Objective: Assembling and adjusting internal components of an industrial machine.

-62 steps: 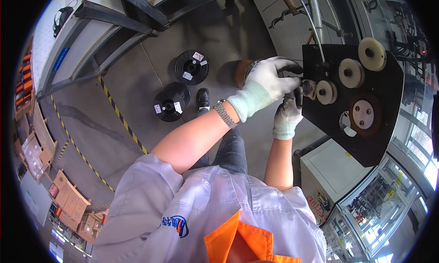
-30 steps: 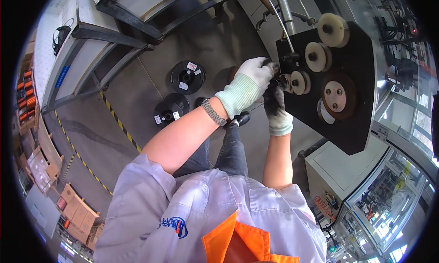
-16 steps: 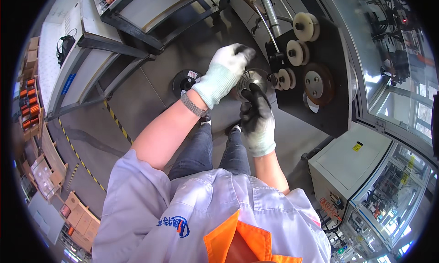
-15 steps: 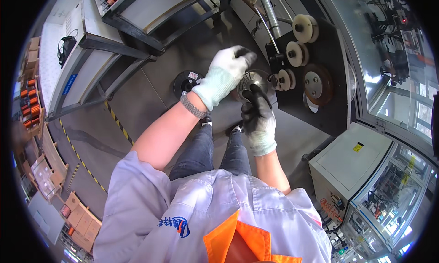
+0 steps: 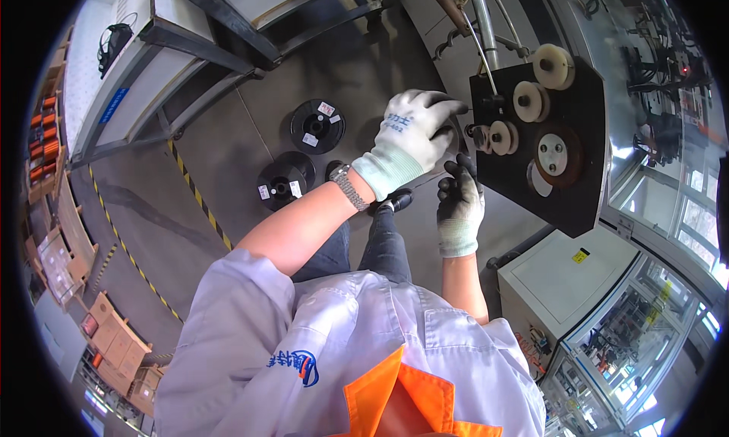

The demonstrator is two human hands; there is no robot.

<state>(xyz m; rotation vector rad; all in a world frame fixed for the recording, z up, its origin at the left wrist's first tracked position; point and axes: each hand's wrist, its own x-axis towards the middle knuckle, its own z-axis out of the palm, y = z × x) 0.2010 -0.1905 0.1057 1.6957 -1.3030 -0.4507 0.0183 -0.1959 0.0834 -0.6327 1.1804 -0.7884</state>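
Note:
My left hand (image 5: 418, 129), in a white glove with dark fingertips, reaches out over the floor beside the pulley panel. Its fingers stretch to the right and stand apart, with nothing visible in them. Below and to the right, my right hand (image 5: 461, 205) is gloved the same way, its dark fingers curled together; whatever they may hold is too small to make out. A shiny round metallic thing (image 5: 454, 144) lies behind both hands, mostly hidden by the left one. Nearby on the right, a black panel (image 5: 581, 126) carries pale pulleys (image 5: 531, 101) and a larger brown-rimmed wheel (image 5: 558, 157).
Black spools (image 5: 317, 126) with labels stand on the floor left of my hands. A metal-framed bench (image 5: 201, 38) is at the far left. On the right are a white cabinet (image 5: 566, 274) and a glazed machine (image 5: 645, 110). Yellow-black tape (image 5: 199, 194) marks the floor.
My left hand has moved right and its fingers have spread. The right hand has shifted right and slightly down. The view has shifted, so a second black spool now shows.

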